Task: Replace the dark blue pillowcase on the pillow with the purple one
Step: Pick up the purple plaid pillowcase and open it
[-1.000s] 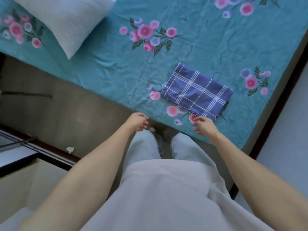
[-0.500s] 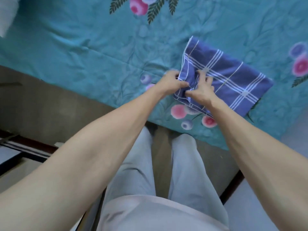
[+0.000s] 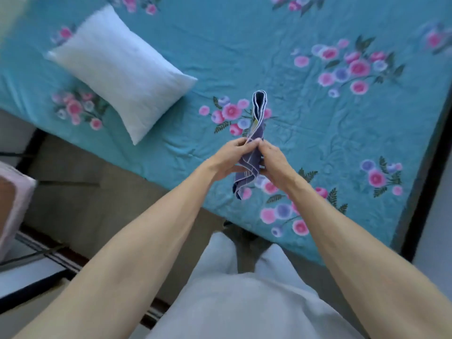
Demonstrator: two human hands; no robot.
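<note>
Pillow (image 3: 119,69): bare white, far left on teal floral bedsheet (image 3: 305,28); old case judged already off

Purple checked pillowcase (image 3: 254,145): folded, lifted clear of bed, near centre

Left hand (image 3: 226,159), right hand (image 3: 275,161): both pinching its edge, close together

Outstanding: unfold, find opening, sleeve pillow

The pillowcase (image 3: 249,165) was seen in purple-blue, crossed by white check lines. The pillow (image 3: 119,69) was plain white. The bed sheet (image 3: 244,45) was teal, printed with pink and lilac flowers and dark green leaves. The trousers (image 3: 220,260) were pale grey.
</note>
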